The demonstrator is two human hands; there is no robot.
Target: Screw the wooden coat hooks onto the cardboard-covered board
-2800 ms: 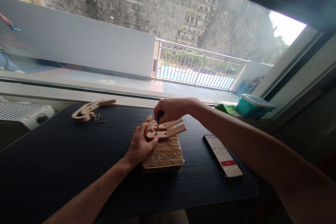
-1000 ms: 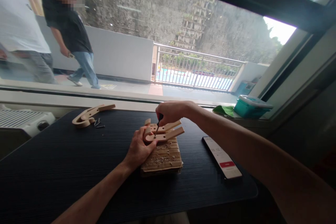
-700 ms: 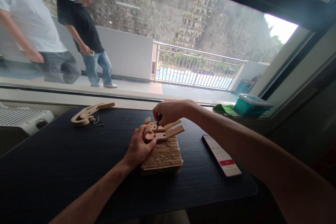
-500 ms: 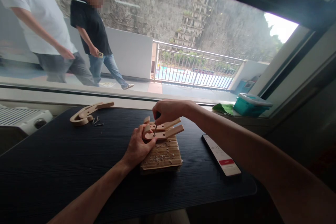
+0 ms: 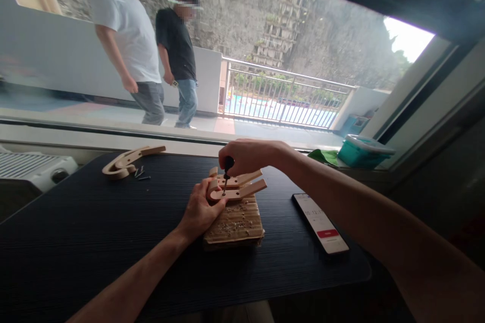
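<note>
My right hand (image 5: pixel 242 155) is closed round the dark handle of a screwdriver (image 5: pixel 226 174). Its shaft points down, and the tip meets a hole near the curved end of a pale wooden hook-shaped piece (image 5: pixel 248 191). Gripping that curved end from the left is my left hand (image 5: pixel 200 207), with the thumb along the near side. A second wooden piece (image 5: pixel 242 178) lies just behind the first. Both rest on a cardboard block (image 5: pixel 233 224) whose top is torn and pitted. Whether a screw sits under the tip is too small to tell.
On the dark table (image 5: pixel 113 252), more curved wooden pieces (image 5: pixel 123 162) lie at the back left beside several screws (image 5: pixel 141 174). A phone (image 5: pixel 321 224) lies to the right. A teal box (image 5: pixel 364 151) and green cloth (image 5: pixel 323 156) are on the sill. Two people walk outside the window.
My right hand has shifted slightly up and its fingers have turned, showing more of the screwdriver handle. My left hand keeps its hold. Outside, both people have moved to the right.
</note>
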